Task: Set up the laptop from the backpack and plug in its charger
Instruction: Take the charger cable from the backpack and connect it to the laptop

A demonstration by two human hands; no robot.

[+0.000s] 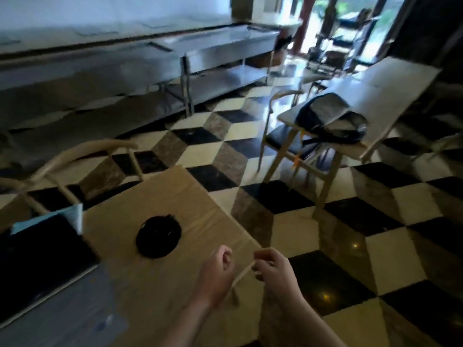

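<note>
The room is big and dim, with a checkered marble floor (288,204) running off toward bright glass doors, and long steel counters (175,56) along the far wall. Across the aisle stands a pale table (370,88), and the dark backpack (330,118) lies slumped on its near end, well apart from the person, with a dark-seated chair (280,139) tucked in beside it. Closer in is the tan wooden table (175,196) the person is standing at. On its left side the laptop (37,251) sits open, the dark screen up and the grey base stretching toward the near edge, so I'd say the bag part is done: the machine is out, carried over and opened. A round black patch (158,236) lies in the tabletop between laptop and hands; it is too blurred to say whether it is a cable port or something coiled. Down at the near edge the left hand (215,274) and the right hand (275,271) are close together, both with fingers curled, pinching a thin pale cable (241,274) stretched between them. I take that for the charger lead, though no plug or brick shows. What seems left is running it to the laptop and to a socket, and no socket is in sight.
</note>
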